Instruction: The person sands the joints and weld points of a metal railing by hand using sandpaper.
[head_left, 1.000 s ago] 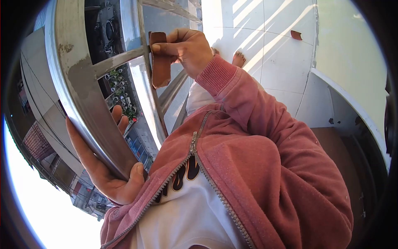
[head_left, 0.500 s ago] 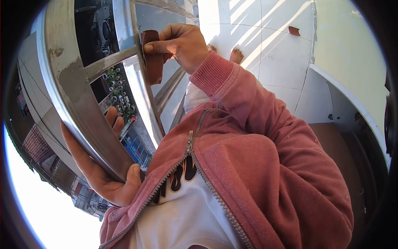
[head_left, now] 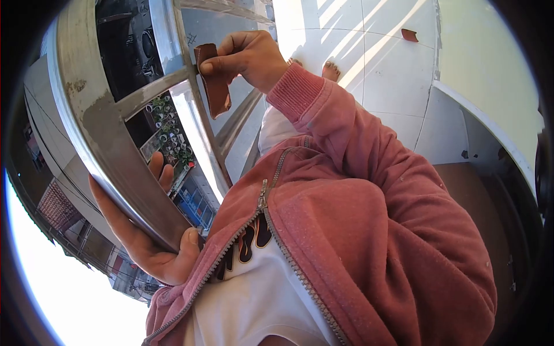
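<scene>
My right hand (head_left: 251,60) pinches a curled reddish-brown piece of sandpaper (head_left: 214,92) between thumb and fingers. The sandpaper overlaps an upright bar of the metal railing (head_left: 187,101), near where a crossbar joins it. At the lower left, my left hand (head_left: 147,245) is wrapped around the broad brushed-metal top rail (head_left: 135,170), its thumb on the near side and fingertips showing past the far side. A dull grey patch (head_left: 104,121) and a brownish mark (head_left: 76,86) show on that rail.
Another scrap of sandpaper (head_left: 409,36) lies on the sunlit tiled floor (head_left: 392,75), beyond my bare feet (head_left: 330,71). A pale wall panel (head_left: 485,52) stands on the right. Through the railing, potted plants (head_left: 170,130) show far below.
My right hand has risen slightly, and the sandpaper has tilted, turning more of its face toward me. My left hand keeps its hold on the rail. The view has shifted a little.
</scene>
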A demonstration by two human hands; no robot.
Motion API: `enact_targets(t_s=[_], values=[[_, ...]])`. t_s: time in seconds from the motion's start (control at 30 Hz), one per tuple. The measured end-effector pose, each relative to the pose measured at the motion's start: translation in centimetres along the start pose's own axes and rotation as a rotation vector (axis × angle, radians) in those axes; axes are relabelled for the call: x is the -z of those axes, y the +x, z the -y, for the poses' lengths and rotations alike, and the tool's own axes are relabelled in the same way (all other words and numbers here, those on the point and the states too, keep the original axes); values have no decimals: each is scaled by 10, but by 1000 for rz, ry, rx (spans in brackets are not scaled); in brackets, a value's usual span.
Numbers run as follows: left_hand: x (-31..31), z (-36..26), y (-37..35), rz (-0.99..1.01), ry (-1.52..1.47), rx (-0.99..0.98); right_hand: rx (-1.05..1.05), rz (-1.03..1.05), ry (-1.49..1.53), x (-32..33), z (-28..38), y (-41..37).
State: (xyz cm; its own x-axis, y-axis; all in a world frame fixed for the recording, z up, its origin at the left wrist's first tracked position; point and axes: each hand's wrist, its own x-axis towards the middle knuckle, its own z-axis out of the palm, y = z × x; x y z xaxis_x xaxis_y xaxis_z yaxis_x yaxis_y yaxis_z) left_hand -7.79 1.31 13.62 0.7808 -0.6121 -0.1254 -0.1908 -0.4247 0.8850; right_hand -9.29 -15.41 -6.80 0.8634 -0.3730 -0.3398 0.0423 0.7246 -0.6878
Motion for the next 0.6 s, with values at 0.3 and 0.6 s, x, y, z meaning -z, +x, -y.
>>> enact_targets(t_s=[0.3,0.6], values=[[-4,1,6,-23,-13,-57,18,5,6,3,3,7],[-5,0,6,-27,-17,-21,36,44,-32,-6,12,1]])
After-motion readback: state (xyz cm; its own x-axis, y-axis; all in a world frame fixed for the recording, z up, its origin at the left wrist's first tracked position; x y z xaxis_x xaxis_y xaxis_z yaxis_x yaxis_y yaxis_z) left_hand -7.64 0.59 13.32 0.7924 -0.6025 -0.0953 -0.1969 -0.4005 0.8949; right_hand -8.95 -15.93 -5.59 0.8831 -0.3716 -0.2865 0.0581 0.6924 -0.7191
